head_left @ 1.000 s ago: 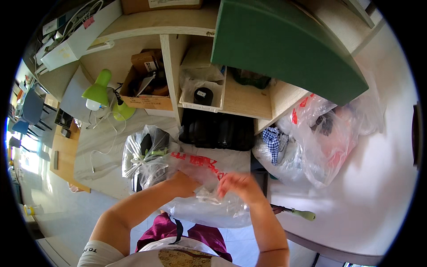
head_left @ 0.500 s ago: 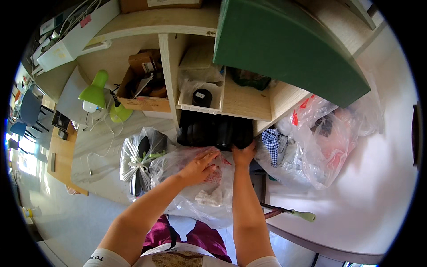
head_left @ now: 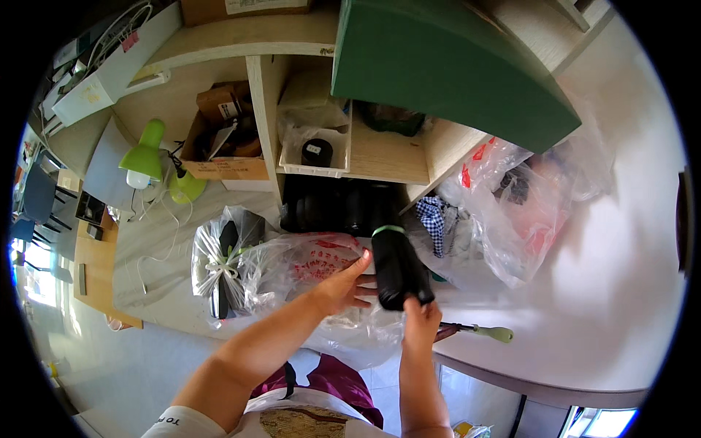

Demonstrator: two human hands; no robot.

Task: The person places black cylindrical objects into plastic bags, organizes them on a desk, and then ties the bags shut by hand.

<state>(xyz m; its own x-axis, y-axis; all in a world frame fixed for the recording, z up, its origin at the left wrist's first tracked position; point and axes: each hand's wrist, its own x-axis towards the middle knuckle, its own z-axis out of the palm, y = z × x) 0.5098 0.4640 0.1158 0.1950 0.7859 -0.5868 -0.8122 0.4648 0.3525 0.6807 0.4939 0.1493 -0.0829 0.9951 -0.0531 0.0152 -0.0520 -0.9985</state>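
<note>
My right hand [head_left: 422,320] is closed on the near end of a black roll-shaped bundle [head_left: 400,271] with a pale green band round its far end. The bundle slants out from the low compartment, where more rounded black bundles [head_left: 328,208] lie side by side in shadow. My left hand [head_left: 345,285] is open, fingers spread toward the bundle's left side. It hovers over a clear plastic bag [head_left: 292,266] with red print that lies on the desk. Whether the left fingertips touch the bundle I cannot tell.
A tied clear bag [head_left: 228,263] of dark things lies to the left, near a green desk lamp [head_left: 150,155]. A big green box [head_left: 445,73] juts from the shelf above. More plastic bags [head_left: 504,219] and a checked cloth [head_left: 431,223] lie right. A green-tipped handle [head_left: 496,333] sticks out beside my right hand.
My right hand has drawn one black bundle out of the low compartment toward me. My left hand has shifted right and slightly nearer, its fingers now spread. The view has shifted slightly.
</note>
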